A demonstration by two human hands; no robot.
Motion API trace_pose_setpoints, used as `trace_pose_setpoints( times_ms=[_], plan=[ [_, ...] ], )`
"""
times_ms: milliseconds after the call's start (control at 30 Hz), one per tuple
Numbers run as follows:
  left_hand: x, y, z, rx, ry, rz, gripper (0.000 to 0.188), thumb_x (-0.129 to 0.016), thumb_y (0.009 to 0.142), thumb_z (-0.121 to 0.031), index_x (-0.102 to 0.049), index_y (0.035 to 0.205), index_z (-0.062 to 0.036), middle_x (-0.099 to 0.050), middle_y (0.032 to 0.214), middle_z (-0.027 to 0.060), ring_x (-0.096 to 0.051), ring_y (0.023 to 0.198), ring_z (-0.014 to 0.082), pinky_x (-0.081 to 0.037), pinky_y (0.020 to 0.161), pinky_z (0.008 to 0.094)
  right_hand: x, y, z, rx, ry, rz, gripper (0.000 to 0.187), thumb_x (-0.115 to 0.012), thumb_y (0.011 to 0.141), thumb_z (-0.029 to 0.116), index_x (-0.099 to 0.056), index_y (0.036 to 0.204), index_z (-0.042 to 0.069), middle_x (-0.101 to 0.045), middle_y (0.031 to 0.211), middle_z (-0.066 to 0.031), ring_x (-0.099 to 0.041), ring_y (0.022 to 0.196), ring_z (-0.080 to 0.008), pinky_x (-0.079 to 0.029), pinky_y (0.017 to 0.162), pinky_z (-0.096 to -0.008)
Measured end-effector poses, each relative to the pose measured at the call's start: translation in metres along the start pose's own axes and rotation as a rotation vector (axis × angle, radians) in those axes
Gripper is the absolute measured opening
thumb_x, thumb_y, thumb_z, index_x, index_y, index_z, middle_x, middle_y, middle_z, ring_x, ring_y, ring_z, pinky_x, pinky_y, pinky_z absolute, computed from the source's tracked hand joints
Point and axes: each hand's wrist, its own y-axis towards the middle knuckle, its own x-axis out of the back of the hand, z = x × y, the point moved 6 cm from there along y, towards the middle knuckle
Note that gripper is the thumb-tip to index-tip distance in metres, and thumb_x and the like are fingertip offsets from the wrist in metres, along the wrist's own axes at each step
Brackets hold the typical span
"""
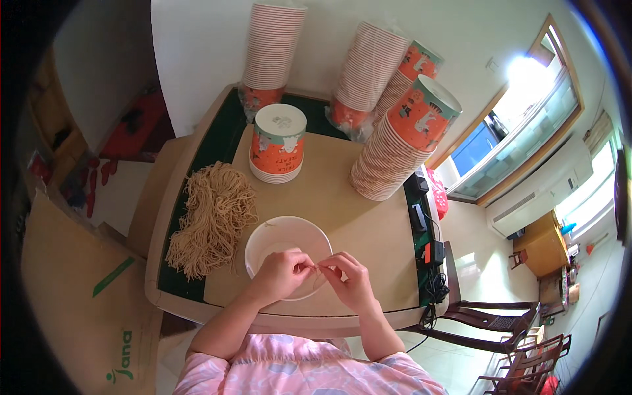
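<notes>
String [317,268] over open white tub [275,238], nested orange tubs [279,150] beyond

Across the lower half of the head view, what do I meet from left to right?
Cardboard → beige strand bundle → white bowl → right hand → black cable bundle → dark wooden chair.

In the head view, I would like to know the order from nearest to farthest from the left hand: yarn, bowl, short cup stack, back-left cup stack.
1. Bowl: just below the left hand.
2. Yarn: ahead, to the left.
3. Short cup stack: ahead, mid-table.
4. Back-left cup stack: beyond, near the wall.
</notes>
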Motion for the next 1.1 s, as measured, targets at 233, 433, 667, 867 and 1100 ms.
trace_pose_setpoints(
  times_ms=[233,433,667,867,1100],
  plan=[
    [0.0,0.005,-0.017,-0.295,-0.073,-0.116,0.014,-0.068,0.079,-0.012,-0.062,0.082,0.0004,-0.064,0.081,0.0139,-0.064,0.073,0.0278,-0.05,0.067,0.0365,0.001,0.002,-0.004,-0.042,-0.014,0.044,0.014,-0.066,0.081,-0.005,-0.067,0.093,0.001,-0.064,0.084,-0.007,-0.056,0.064,-0.0128,-0.047,0.06,-0.0248],
    [-0.001,0.009,-0.009,-0.006,-0.099,-0.043,0.009,-0.065,0.078,-0.006,-0.059,0.081,0.0,-0.063,0.072,0.0115,-0.064,0.07,0.0189,-0.05,0.066,0.0318,0.019,-0.001,0.011,-0.016,-0.018,-0.313,0.013,-0.067,0.082,-0.001,-0.067,0.094,0.003,-0.064,0.084,-0.0077,-0.06,0.067,-0.0174,-0.05,0.06,-0.0279],
    [0.017,-0.001,0.004,0.016,0.0,-0.065,0.013,-0.066,0.079,-0.011,-0.058,0.08,-0.0005,-0.063,0.07,0.0134,-0.064,0.062,0.026,-0.05,0.06,0.0354,-0.031,-0.034,0.015,-0.016,-0.02,0.295,0.019,-0.06,0.088,0.001,-0.065,0.107,0.001,-0.062,0.082,-0.0127,-0.061,0.068,-0.0241,-0.049,0.061,-0.0343],
    [0.009,-0.007,0.012,0.067,-0.146,0.068,0.012,-0.065,0.079,-0.008,-0.058,0.081,0.0008,-0.062,0.068,0.0109,-0.061,0.063,0.0166,-0.049,0.062,0.0316,-0.026,-0.021,0.006,-0.058,0.022,0.062,0.023,-0.063,0.088,0.003,-0.064,0.111,0.004,-0.063,0.082,-0.0102,-0.06,0.064,-0.0173,-0.049,0.057,-0.0289],
    [-0.011,0.001,0.015,0.112,-0.466,0.089,0.007,-0.061,0.085,-0.005,-0.058,0.084,0.0007,-0.061,0.076,0.0015,-0.057,0.072,0.0063,-0.048,0.067,0.0244,-0.014,-0.018,-0.002,-0.058,-0.017,-0.072,0.026,-0.073,0.081,0.006,-0.065,0.106,0.005,-0.061,0.078,-0.0046,-0.057,0.062,-0.0123,-0.048,0.057,-0.0262]
  ],
)
